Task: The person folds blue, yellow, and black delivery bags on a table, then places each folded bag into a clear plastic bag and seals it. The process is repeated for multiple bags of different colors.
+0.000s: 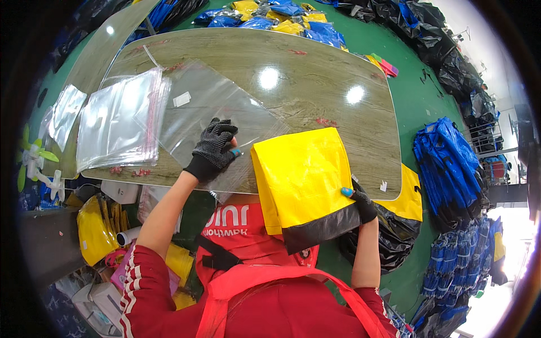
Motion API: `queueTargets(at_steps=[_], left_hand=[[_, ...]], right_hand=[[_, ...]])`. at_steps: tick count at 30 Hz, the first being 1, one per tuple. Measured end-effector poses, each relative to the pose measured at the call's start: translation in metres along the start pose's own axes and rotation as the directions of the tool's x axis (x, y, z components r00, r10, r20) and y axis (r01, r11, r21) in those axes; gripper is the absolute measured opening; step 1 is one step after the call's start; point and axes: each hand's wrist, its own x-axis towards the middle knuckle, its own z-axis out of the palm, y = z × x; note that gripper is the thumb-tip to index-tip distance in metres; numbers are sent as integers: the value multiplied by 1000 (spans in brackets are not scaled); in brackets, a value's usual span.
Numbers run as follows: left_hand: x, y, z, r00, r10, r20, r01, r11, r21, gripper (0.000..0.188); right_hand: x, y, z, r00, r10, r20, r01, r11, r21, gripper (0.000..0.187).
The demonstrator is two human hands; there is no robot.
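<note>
My right hand (362, 203), in a black glove with bare fingertips, grips the lower right side of a folded yellow bag (301, 174) with a black bottom band. The thumb lies on top; the other fingers are hidden under the bag. It is held over the table's near edge, partly in front of my red apron (231, 225). My left hand (214, 147), in a black dotted glove, is on a clear plastic bag (197, 124) with its fingers curled and thumb close to them. The clear bag lies flat and slanted, a small white label (181, 99) on it.
A stack of clear plastic bags (118, 124) lies on the left of the wood-grain table (338, 73). Yellow-and-black bags (389, 225) hang at the table's right edge. Blue bags (451, 169) are piled at right. A small green fan (36, 152) stands at left.
</note>
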Motion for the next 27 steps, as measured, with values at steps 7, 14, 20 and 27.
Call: queueTargets(at_steps=[7, 14, 20, 27], left_hand=[[19, 35, 11, 954, 5, 300, 113, 920, -376, 46], [15, 25, 16, 899, 34, 436, 171, 890, -422, 48], [13, 27, 28, 960, -114, 254, 152, 979, -136, 21], [12, 19, -7, 865, -437, 247, 444, 895, 28, 24]], right_hand=[[0, -3, 0, 999, 35, 14, -34, 998, -46, 67], [0, 1, -2, 997, 71, 6, -71, 997, 3, 68], [-3, 6, -5, 999, 51, 6, -51, 999, 5, 70], [-7, -4, -11, 995, -49, -84, 41, 994, -97, 70]])
